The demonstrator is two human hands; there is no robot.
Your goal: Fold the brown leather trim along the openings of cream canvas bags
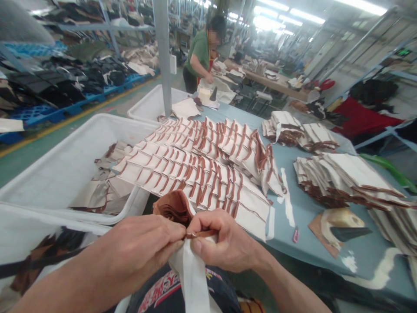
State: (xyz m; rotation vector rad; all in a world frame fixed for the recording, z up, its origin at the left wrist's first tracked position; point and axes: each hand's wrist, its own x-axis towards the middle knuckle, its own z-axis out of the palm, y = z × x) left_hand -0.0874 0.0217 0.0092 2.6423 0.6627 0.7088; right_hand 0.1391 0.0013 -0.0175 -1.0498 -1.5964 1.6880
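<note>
My left hand [148,239] is closed, pinching the edge of a brown leather piece [174,204] with a pale backing. Right beside it, my right hand [220,237] pinches a narrow folded brown edge of the same piece between thumb and fingers. The fingertips of both hands almost meet. Below them a white strip [194,276] hangs down over my lap. Just beyond my hands, many similar pale pieces with brown edges [202,169] lie overlapped in rows on the blue-grey table [283,243].
White bins [107,126] holding pieces stand on the left. Stacks of pale pieces [345,174], a pink snipper-like tool [295,234] and a glue-stained container with a dark brush-like piece [342,224] are on the right. A metal post [163,56] rises behind. A person in green [200,54] works farther back.
</note>
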